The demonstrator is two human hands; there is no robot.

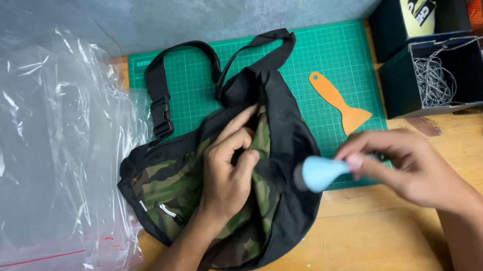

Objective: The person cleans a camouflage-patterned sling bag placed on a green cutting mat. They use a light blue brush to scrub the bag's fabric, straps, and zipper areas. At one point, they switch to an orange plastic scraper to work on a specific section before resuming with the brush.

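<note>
A camouflage bag with black trim is lying across the front edge of a green cutting mat, half on the mat and half on the wooden surface. Its black strap is looping toward 11 o'clock, the buckle resting near the mat's left edge.

The left hand is pressing on the middle of the bag, fingers curled and pinching a fold of the camouflage fabric at the opening. The right hand, at 3 o'clock from the bag, is gripping a light blue rubber bulb between thumb and fingertips, its dark tip touching or almost touching the bag's black right edge; motion blur is hiding the exact contact.

An orange scraper is lying on the mat at 1 o'clock from the bag, apart from both hands. Two dark open boxes are crowding the mat's right edge at 2 o'clock, the nearer one holding coiled cord. Clear plastic bags are covering the whole left side at 9 o'clock, touching the bag's left edge. Bare wood is showing at 5 o'clock, beneath the right forearm.
</note>
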